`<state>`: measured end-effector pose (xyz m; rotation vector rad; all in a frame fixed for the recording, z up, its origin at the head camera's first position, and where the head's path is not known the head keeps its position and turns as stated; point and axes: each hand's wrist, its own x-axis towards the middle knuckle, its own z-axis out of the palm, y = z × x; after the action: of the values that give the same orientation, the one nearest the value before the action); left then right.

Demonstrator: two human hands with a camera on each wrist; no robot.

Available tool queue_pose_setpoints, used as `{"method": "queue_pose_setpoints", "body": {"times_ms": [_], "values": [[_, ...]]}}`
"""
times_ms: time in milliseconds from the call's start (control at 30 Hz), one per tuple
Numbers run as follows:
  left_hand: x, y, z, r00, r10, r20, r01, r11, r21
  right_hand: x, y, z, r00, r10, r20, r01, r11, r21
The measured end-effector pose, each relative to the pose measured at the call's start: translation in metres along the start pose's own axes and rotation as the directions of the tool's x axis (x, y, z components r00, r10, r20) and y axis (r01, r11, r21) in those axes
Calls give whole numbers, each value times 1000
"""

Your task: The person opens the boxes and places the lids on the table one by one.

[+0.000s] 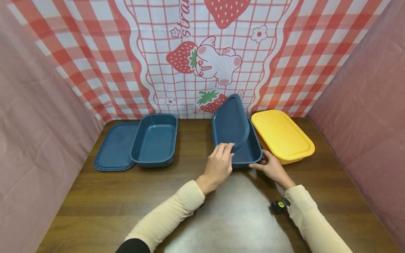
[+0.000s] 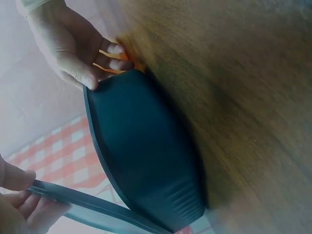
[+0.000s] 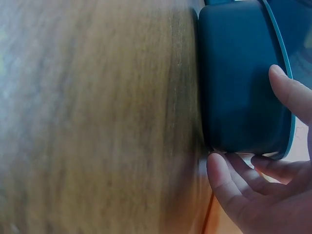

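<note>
My left hand (image 1: 219, 165) pinches the near edge of a dark blue lid (image 1: 230, 121), thumb on one face and fingers on the other in the left wrist view. The lid is tilted up over a dark blue plastic box (image 1: 248, 151), whose right part shows uncovered. At the box's near right corner, my right hand (image 1: 272, 168) holds on, with the thumb (image 3: 287, 90) against the front wall and the other fingers along the side wall. The lid hides the box's far left part.
To the right stands a yellow box with a yellow lid (image 1: 283, 135) on it, close beside my right hand. On the left, another dark blue box (image 1: 155, 140) sits open, partly over a flat blue lid (image 1: 116, 147). A checked strawberry curtain (image 1: 218, 63) hangs behind the wooden table (image 1: 196, 218).
</note>
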<state>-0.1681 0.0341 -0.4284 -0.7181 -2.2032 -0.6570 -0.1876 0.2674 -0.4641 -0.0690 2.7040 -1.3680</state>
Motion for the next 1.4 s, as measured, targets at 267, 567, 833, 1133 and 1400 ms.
{"method": "queue_pose_setpoints", "body": {"times_ms": [267,567,833,1133,1400], "values": [[-1,-4,-4,999,-32,-30,32,999,-30,-1,-1,1,1000,-9,-4,9,1000,2],[-2,-8,-5,997,-72,-39,68,993,-94,1,-2,1,1000,-25,7,25,1000,-11],[-2,-10,-6,995,-88,-40,82,986,-143,1,-1,1,999,-33,20,32,999,11],[-6,-13,-6,988,-149,-47,137,972,-192,-1,1,1,999,2,43,-5,998,62],[-6,-15,-9,978,-199,-56,178,949,-259,0,-1,-1,999,4,46,-6,1000,27]]}}
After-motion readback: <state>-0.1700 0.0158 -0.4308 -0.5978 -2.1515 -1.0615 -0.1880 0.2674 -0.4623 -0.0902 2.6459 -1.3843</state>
